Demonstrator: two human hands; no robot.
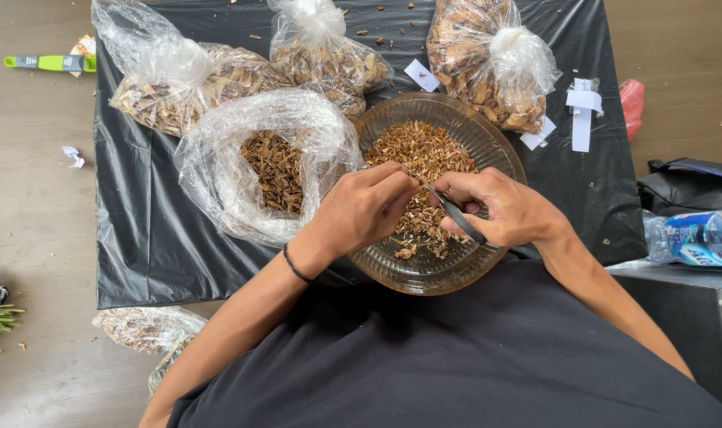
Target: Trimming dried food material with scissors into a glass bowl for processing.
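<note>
A ribbed glass bowl [392, 273] holds chopped brown dried pieces [424, 154]. Over it, my right hand [507, 210] grips dark scissors [454, 212], blades pointing up-left toward my left hand. My left hand [361, 210], a black band on its wrist, pinches a small dried piece at its fingertips right by the blade tips. To the left of the bowl lies an open clear plastic bag [218, 170] with whole dried brown pieces [277, 170] inside.
Three knotted bags of dried material [178, 87] [329, 59] [488, 63] lie at the back of the black sheet [139, 230]. White paper slips [581, 119], a water bottle [698, 238], a dark bag [686, 186], a green tool [51, 62] and another bag on the floor [147, 329] surround it.
</note>
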